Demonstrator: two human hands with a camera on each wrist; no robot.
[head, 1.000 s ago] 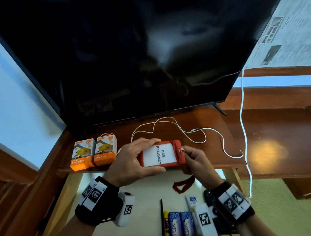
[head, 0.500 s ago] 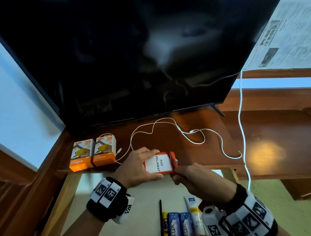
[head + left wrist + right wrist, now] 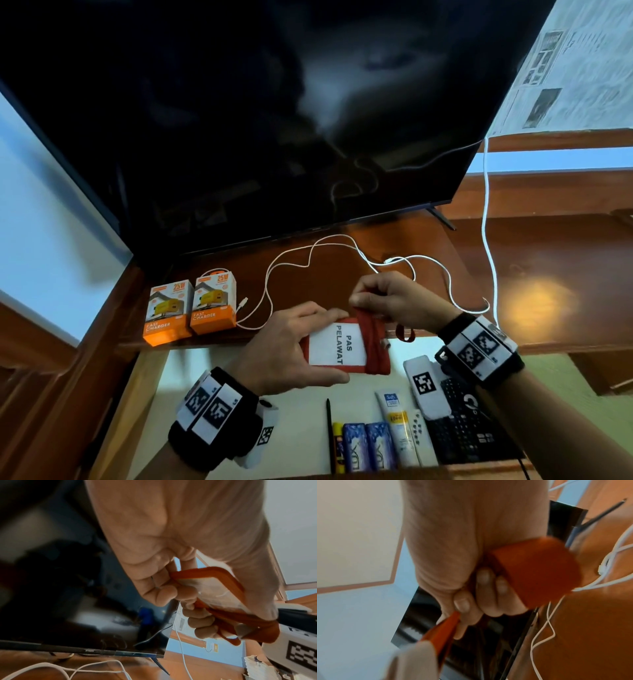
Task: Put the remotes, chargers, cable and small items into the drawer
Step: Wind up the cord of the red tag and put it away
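My left hand [image 3: 291, 346] grips a red badge holder [image 3: 337, 346] with a white card reading PAS PELAWAT, held over the open drawer [image 3: 298, 414]. My right hand [image 3: 387, 301] pinches the holder's red lanyard [image 3: 371, 339], wound around the holder's right end. In the left wrist view the left fingers [image 3: 173, 592] curl around the badge holder [image 3: 221, 588]. In the right wrist view the lanyard [image 3: 537, 573] shows as a blurred red band. Two orange charger boxes [image 3: 190, 305] and a white cable [image 3: 342, 260] lie on the wooden shelf [image 3: 301, 287]. Black remotes [image 3: 466, 428] lie in the drawer.
A large black TV [image 3: 260, 113] stands on the shelf just behind. In the drawer lie a pen [image 3: 329, 435], blue packets [image 3: 368, 448], a white tube [image 3: 397, 421] and a white remote [image 3: 419, 435]. Another white cord [image 3: 486, 212] hangs at the right.
The badge holder came down from the shelf edge to above the drawer. My right hand rose above its right end and has wound more of the lanyard around it.
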